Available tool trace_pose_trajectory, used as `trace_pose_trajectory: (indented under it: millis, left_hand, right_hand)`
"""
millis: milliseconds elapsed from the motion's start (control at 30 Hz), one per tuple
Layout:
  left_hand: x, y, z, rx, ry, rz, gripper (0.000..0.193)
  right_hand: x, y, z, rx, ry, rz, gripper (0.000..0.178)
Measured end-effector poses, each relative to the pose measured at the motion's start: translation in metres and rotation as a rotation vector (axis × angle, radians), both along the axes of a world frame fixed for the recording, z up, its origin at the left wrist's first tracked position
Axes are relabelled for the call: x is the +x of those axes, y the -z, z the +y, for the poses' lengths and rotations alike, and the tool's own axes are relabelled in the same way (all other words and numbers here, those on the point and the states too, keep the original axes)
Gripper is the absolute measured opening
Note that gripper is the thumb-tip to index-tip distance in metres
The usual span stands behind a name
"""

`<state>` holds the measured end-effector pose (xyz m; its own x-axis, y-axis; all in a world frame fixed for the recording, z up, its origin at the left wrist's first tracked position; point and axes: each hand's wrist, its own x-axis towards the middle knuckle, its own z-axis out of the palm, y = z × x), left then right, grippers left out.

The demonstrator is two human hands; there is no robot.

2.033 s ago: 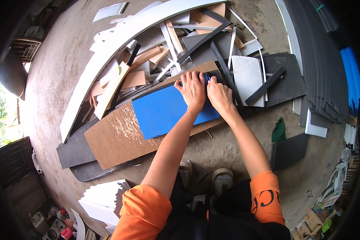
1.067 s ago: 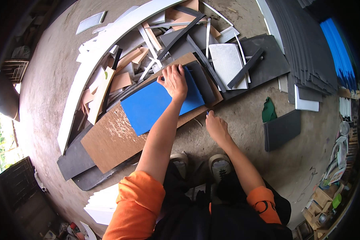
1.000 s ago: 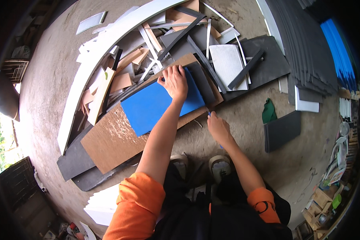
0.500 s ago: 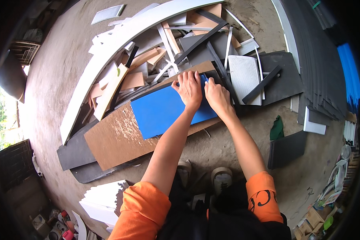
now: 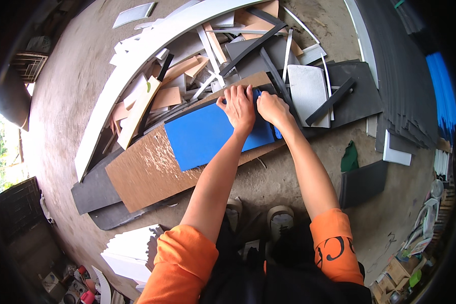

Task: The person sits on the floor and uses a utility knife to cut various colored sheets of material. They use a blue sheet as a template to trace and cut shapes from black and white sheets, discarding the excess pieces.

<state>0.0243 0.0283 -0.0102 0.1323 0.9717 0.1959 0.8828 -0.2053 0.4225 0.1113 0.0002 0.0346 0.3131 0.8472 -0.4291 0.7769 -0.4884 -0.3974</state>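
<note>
A flat blue sheet (image 5: 197, 137) lies across a worn brown board (image 5: 137, 177). My left hand (image 5: 238, 109) presses on the sheet near its right end, fingers stretched toward the far edge and thumb out to the side. Just right of it, my right hand (image 5: 272, 108) is closed in a fist over that end; whatever it grips is hidden by the fingers. Between the hands shows a darker blue band, and a narrow blue strip (image 5: 278, 133) shows beside my right wrist, a dark line dividing it from the sheet.
Beyond the board lies a heap of offcuts (image 5: 187, 71), bordered by a long white curved strip (image 5: 111, 91). A ribbed pale panel (image 5: 309, 93) and a black bar (image 5: 331, 103) lie to the right. Dark sheets (image 5: 400, 76) are stacked farther right; white pieces (image 5: 129, 256) stand near my left sleeve.
My right hand has shifted slightly and its fist has turned. A dark line and a narrow strip now show at the blue sheet's right end. My left hand stays on the sheet.
</note>
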Motion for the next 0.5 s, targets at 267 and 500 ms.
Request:
trace_pose_trajectory:
  millis: [267, 500]
  left_hand:
    - [0.001, 0.001, -0.005, 0.081, 0.064, -0.028, 0.024]
    - [0.001, 0.004, -0.004, 0.139, 0.061, -0.039, 0.023]
  right_hand:
    - [-0.014, -0.002, -0.065, -0.108, 0.056, 0.009, 0.028]
    - [-0.042, 0.008, -0.145, -0.069, 0.079, -0.053, 0.021]
